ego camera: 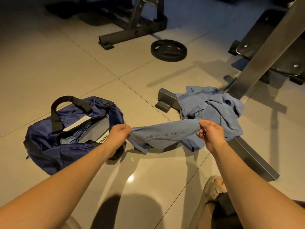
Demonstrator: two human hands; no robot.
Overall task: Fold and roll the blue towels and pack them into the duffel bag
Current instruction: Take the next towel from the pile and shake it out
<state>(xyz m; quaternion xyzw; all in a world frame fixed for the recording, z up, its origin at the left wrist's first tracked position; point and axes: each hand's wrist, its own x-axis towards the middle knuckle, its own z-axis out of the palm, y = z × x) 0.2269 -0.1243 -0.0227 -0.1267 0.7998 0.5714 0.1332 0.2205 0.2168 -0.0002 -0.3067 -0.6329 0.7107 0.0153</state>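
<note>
Head view: blue towel (165, 134) stretched between your hands, beside the duffel bag (49, 146).
Your left hand (119, 133) and right hand (209, 133) each pinch a top corner; below your fingers the slack drags on the floor and may fold crooked.

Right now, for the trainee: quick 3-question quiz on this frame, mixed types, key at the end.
1. True or false: the bag is zipped shut.
2. The stretched towel is held by: A) left hand only, B) right hand only, C) both hands.
3. Where does the towel pile lie?

Key:
1. False. It lies open, with rolled towels inside.
2. C. Each hand's fingers pinch one end of the upper edge.
3. On the bench frame, right of the bag.
</note>
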